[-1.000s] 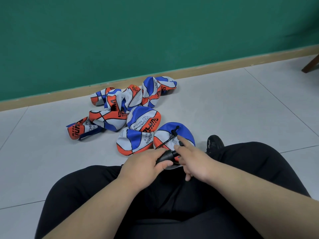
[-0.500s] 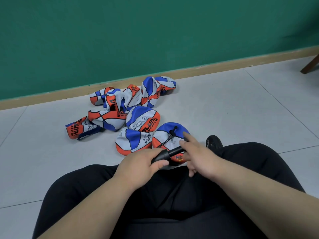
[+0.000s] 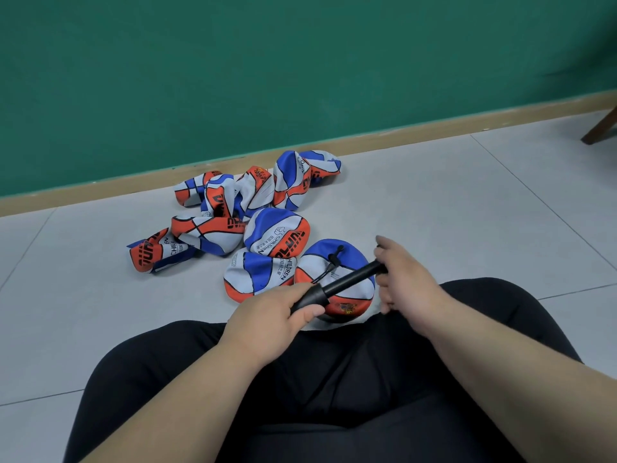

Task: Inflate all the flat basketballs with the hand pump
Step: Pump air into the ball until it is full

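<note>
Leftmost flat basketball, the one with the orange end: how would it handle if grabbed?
The leftmost flat basketball lies folded and creased, so it probably droops when lifted. With no round shape, it likely won't roll. The skin looks thin, so probably light.

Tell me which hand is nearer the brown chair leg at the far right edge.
Right. The right hand grips the pump handle, on the chair leg's side; the left hand holds the barrel farther away.

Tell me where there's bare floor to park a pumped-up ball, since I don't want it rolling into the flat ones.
Bare tiles lie right of the ball being pumped, stretching toward the chair leg. More open floor sits left of the left knee, below the flat basketballs. It is crowded from the baseboard down through that pile to both hands on the pump.
</note>
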